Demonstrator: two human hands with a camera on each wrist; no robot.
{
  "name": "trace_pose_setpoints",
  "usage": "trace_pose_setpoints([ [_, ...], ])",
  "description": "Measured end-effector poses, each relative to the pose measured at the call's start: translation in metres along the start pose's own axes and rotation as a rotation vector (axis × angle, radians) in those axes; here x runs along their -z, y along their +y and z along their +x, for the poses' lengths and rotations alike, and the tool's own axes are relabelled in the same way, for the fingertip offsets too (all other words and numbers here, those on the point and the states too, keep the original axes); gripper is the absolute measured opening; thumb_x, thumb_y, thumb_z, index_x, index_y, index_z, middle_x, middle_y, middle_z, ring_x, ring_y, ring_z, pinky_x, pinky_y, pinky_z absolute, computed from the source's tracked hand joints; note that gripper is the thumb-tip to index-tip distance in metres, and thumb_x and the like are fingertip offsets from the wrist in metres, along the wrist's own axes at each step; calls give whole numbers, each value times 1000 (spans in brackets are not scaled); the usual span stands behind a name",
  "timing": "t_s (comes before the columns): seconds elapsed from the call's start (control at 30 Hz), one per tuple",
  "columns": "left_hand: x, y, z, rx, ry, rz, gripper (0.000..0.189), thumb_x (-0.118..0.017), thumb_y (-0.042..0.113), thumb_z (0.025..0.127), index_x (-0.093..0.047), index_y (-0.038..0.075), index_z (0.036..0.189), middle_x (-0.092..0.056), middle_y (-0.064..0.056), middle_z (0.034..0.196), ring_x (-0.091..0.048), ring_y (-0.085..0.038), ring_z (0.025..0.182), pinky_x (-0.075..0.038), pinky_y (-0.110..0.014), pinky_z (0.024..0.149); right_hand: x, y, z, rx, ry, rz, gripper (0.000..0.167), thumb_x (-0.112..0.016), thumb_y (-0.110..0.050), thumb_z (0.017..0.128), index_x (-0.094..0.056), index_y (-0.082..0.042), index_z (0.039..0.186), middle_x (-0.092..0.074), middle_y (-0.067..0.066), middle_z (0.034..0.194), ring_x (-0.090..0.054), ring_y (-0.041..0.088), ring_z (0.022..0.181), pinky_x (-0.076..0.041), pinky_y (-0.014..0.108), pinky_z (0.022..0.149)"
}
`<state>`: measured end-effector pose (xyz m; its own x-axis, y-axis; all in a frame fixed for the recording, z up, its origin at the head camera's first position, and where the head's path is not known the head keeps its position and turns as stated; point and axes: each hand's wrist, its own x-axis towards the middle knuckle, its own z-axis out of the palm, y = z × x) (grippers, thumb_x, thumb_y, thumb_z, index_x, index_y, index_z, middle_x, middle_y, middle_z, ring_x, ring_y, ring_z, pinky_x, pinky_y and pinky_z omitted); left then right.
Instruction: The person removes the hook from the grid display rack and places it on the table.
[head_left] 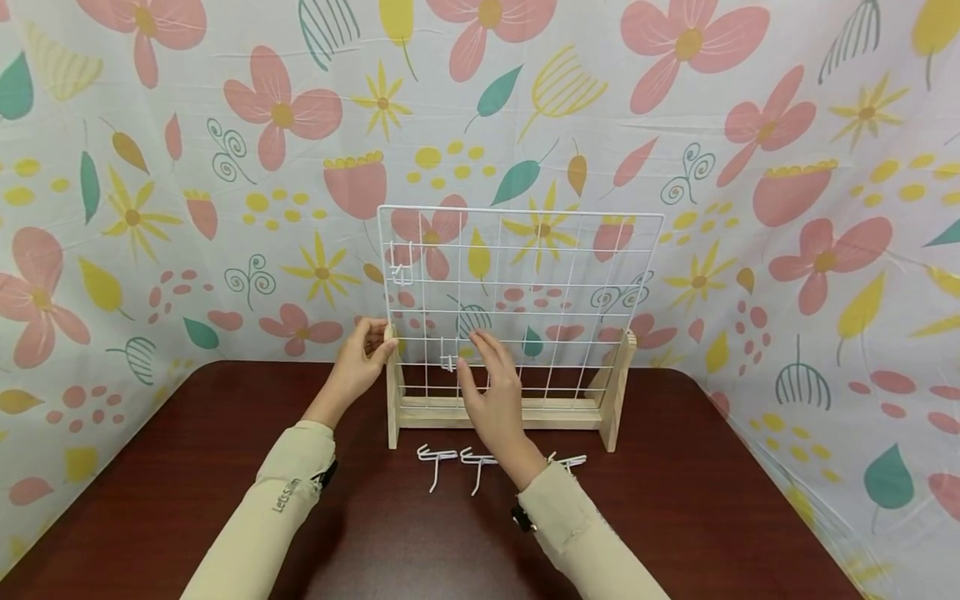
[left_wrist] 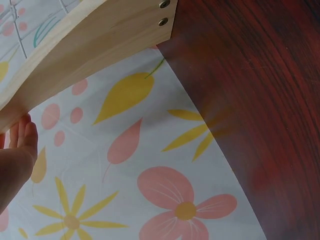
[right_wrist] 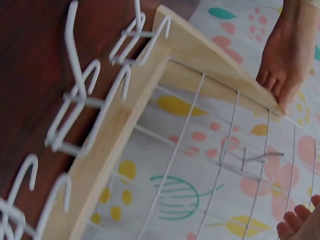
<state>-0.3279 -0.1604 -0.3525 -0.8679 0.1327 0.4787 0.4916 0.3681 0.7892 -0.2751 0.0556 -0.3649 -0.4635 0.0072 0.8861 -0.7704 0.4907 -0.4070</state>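
Note:
A white wire grid panel (head_left: 520,285) stands upright in a wooden stand (head_left: 617,396). My left hand (head_left: 360,360) grips the top of the stand's left upright, thumb in front; in the left wrist view part of that hand (left_wrist: 20,150) shows against the wood. One white wire hook (head_left: 402,273) hangs at the panel's upper left. Lower down, a second hook (head_left: 448,362) is on the wires. Just right of it, my right hand (head_left: 495,400) is held before the panel with loosely bent fingers and nothing visible in it.
White wire hooks (head_left: 437,456) lie in a row on the dark red table (head_left: 375,533) in front of the stand, one partly behind the right forearm. A flower-patterned cloth (head_left: 690,125) hangs behind the table and along its sides.

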Motion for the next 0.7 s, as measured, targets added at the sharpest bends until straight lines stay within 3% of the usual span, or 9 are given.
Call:
trace_pose_setpoints([
  [0.2,3,22,-6,-5,-7,2,33,-53,0,97,-42,-16,124,-52,-35,117,-52,-46,111,-41,-54,100,-14,-2,-7,-93,-18,15,45,-67,-14,91,-55,1,132,-52,20,133,-46,30,127,-41,47,104],
  [0.47,1,-3,2,-14,4,6,35,-56,8,98,-45,-9,125,-54,-31,118,-54,-40,111,-43,-50,99,-26,-4,-14,-200,-18,6,55,-70,-17,90,-49,3,136,-46,20,139,-40,33,132,-36,49,107],
  [0.63,1,-4,1,-18,3,-3,35,-57,8,97,-45,-8,125,-55,-30,116,-55,-39,109,-44,-50,98,-30,-2,-17,-257,-17,4,54,-70,-16,89,-50,6,134,-47,20,139,-42,34,130,-35,48,108],
  [0.7,1,4,-1,-13,-1,-3,34,-56,5,97,-44,-11,125,-55,-32,116,-55,-41,109,-44,-51,98,-31,-2,-18,-282,-19,6,53,-70,-14,89,-50,7,133,-47,22,138,-43,35,130,-36,49,108],
])
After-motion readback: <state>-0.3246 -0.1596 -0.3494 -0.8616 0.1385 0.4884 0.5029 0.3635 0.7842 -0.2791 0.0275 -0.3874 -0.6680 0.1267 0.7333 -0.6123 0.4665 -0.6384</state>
